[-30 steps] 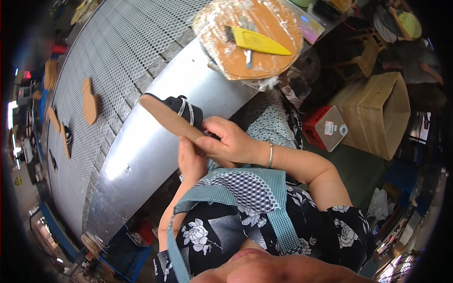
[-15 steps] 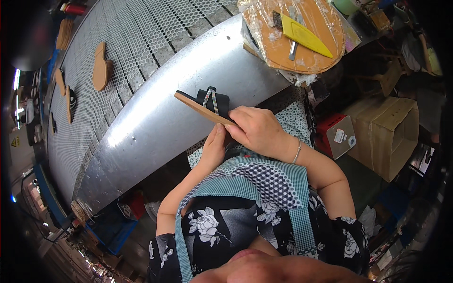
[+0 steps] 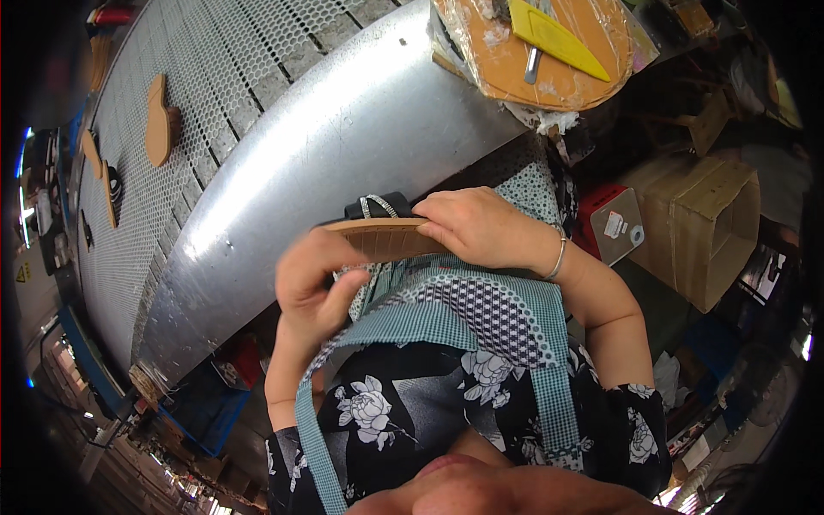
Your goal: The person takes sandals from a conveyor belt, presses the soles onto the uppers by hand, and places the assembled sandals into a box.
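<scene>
I have the sandal (image 3: pixel 390 240) near the centre of my view, up on its edge above the checked apron (image 3: pixel 412 330), its tan underside toward the wearer and its glittery black strap (image 3: pixel 398 204) on the far side. The right hand (image 3: pixel 485 230) pinches its three-o'clock end between thumb and fingers. The left hand (image 3: pixel 316 279), blurred, is at the nine-o'clock end, thumb spread from the fingers; I can't tell whether they touch it.

Just beyond, a shiny, scuffed metal panel (image 3: pixel 326 146) curves from eight o'clock up to one. Past it runs a pale mesh belt (image 3: pixel 232 73), with a tan shoe sole (image 3: pixel 157 124) lying at ten o'clock. Toward one o'clock I see a round board (image 3: pixel 588 86) in wrinkled clear film, carrying a yellow tool (image 3: pixel 562 41). At three o'clock a red-and-silver box (image 3: pixel 614 227) stands beside an open cardboard box (image 3: pixel 682 232).
</scene>
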Demonstrator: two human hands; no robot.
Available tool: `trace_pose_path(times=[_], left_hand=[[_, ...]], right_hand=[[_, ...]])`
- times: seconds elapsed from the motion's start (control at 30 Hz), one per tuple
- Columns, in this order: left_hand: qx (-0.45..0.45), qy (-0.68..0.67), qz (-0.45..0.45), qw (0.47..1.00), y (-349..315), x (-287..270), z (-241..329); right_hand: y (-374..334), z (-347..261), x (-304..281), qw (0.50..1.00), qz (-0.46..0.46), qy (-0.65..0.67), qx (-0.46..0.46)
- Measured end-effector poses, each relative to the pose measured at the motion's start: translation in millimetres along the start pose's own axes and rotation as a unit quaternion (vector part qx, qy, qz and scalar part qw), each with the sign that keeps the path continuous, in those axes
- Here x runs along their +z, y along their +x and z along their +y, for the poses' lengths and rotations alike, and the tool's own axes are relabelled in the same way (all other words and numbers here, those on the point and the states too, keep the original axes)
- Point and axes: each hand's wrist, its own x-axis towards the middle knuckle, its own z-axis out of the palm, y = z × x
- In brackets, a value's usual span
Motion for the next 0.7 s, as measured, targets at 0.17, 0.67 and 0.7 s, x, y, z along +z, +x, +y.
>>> trace_pose_path(times=[0.17, 0.67, 0.7], left_hand=[[0.005, 0.266, -0.015, 0.964, 33, 14, -52], [-0.106, 0.408, -0.047, 0.906, 5, 81, -76], [-0.098, 0.414, -0.04, 0.904, 0, 85, -79]], right_hand=[[0, 35, 32, 0.999, -0.026, 0.014, 0.016], [-17, 109, 86, 0.995, 0.011, -0.051, 0.084], [-19, 111, 89, 0.994, 0.006, -0.06, 0.088]])
